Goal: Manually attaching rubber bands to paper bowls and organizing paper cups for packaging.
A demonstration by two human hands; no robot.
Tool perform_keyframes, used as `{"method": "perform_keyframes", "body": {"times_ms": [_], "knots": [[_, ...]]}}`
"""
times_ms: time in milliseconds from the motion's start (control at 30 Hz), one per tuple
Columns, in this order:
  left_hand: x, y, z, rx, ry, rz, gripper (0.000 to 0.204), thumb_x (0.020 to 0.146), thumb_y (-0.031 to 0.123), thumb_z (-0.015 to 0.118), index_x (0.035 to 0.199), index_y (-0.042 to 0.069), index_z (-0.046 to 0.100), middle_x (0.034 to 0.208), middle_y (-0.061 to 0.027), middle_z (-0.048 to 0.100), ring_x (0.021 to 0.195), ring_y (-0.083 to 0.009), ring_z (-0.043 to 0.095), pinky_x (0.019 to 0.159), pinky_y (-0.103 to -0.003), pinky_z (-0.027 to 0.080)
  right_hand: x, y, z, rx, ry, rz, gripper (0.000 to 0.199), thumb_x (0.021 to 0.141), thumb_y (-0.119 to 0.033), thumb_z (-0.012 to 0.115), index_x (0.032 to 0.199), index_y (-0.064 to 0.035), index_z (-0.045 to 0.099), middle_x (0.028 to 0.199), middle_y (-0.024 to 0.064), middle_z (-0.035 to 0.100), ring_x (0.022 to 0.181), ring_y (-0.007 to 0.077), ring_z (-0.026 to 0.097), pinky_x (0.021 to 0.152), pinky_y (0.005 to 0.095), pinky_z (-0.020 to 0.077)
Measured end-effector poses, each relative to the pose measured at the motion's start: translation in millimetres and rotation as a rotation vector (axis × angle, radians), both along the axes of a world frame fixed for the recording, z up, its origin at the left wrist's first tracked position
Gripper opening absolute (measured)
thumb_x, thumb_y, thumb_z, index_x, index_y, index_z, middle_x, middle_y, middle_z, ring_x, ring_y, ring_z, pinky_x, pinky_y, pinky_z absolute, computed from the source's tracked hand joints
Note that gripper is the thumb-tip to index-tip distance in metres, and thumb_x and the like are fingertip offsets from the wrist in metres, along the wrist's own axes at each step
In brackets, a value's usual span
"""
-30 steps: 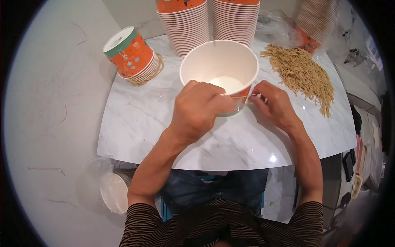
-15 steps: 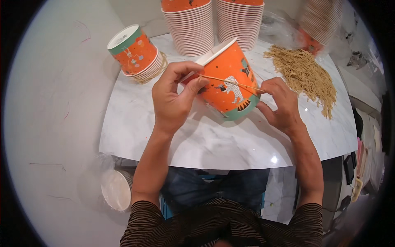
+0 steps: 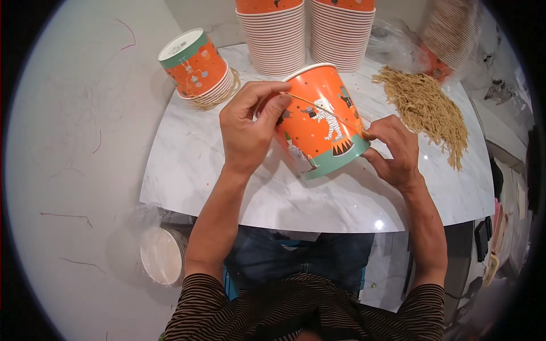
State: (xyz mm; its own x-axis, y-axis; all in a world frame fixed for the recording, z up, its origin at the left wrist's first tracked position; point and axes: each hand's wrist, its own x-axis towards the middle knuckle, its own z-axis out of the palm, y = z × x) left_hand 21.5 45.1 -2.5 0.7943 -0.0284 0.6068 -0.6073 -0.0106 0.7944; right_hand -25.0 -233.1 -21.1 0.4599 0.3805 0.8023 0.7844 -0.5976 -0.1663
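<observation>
A large orange paper bucket (image 3: 310, 108) with a green base band and printed cartoon figures is held tilted above the table, its white-rimmed mouth toward the far left. My left hand (image 3: 250, 128) is closed on its left side near the rim, the thumb pressing a thin tan cord (image 3: 321, 108) against the wall. The cord slants across the printed front to the lower right. There my right hand (image 3: 396, 150) pinches the cord by the green base, its thumb close to the bottom edge. The bucket's far side is hidden.
A marble-patterned table (image 3: 318, 204) lies beneath. Two tall bucket stacks (image 3: 272, 42) stand at the back. At the left is an upside-down stack (image 3: 196, 65) with tan cords around its foot. A heap of tan cords (image 3: 424, 105) lies right. Plastic-wrapped round white pieces (image 3: 162, 257) sit below left.
The bucket has turned more upright, and its base has shifted slightly right and toward me. My right hand has moved down with the cord, which now slants more steeply.
</observation>
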Motion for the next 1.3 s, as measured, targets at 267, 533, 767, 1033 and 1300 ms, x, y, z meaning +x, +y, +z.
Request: {"method": "perform_keyframes", "body": {"times_ms": [267, 533, 767, 1033, 1300], "knots": [[10, 4, -4, 0.1, -0.071, 0.083, 0.008, 0.093, 0.0, 0.074, 0.101, 0.001, 0.076, 0.1, -0.0054, 0.072, 0.087, -0.0108, 0.067, 0.071, -0.025, 0.054, -1, 0, 2, 0.026, 0.016, 0.045, 0.036, 0.076, -0.018, 0.088, 0.102, -0.0036, 0.068, 0.089, 0.0089, 0.071, 0.076, 0.0237, 0.068, 0.061, 0.0329, 0.0559], [7, 0, -2, 0.448, -0.608, 0.403, 0.022, 0.077, -0.009, 0.076, 0.094, 0.004, 0.073, 0.099, -0.009, 0.074, 0.092, -0.0283, 0.069, 0.078, -0.037, 0.057, -4, -1, 2, 0.041, 0.042, 0.037, 0.036, 0.075, -0.01, 0.088, 0.104, -0.0016, 0.069, 0.089, 0.0107, 0.07, 0.074, 0.0225, 0.067, 0.062, 0.0316, 0.0555], [3, 5, 0, 0.491, -0.621, 0.417, 0.018, 0.079, -0.005, 0.076, 0.095, 0.003, 0.072, 0.102, -0.0104, 0.075, 0.09, -0.0277, 0.072, 0.072, -0.035, 0.06, -4, 2, -3, 0.05, 0.025, 0.032, 0.034, 0.076, -0.005, 0.086, 0.103, -0.0001, 0.068, 0.087, 0.0109, 0.068, 0.072, 0.0219, 0.065, 0.06, 0.0308, 0.0541], [6, 12, 3, 0.333, -0.578, 0.417, 0.032, 0.086, -0.007, 0.069, 0.117, 0.001, 0.066, 0.111, -0.0168, 0.071, 0.097, -0.0356, 0.07, 0.076, -0.04, 0.058, 8, -13, -28, 0.399, 0.261, -0.021, 0.019, 0.093, 0.007, 0.067, 0.111, 0.0015, 0.063, 0.093, 0.0058, 0.062, 0.079, 0.0103, 0.06, 0.067, 0.0243, 0.0528], [89, 116, 41, 0.617, -0.576, 0.793, 0.031, 0.088, -0.001, 0.059, 0.117, 0.004, 0.067, 0.119, -0.018, 0.069, 0.112, -0.0401, 0.063, 0.097, -0.047, 0.052, 30, 0, -4, 0.69, 0.619, -0.115, 0.023, 0.107, -0.022, 0.061, 0.118, -0.0022, 0.064, 0.091, -0.001, 0.067, 0.074, 0.0025, 0.06, 0.061, 0.0217, 0.0499]]}}
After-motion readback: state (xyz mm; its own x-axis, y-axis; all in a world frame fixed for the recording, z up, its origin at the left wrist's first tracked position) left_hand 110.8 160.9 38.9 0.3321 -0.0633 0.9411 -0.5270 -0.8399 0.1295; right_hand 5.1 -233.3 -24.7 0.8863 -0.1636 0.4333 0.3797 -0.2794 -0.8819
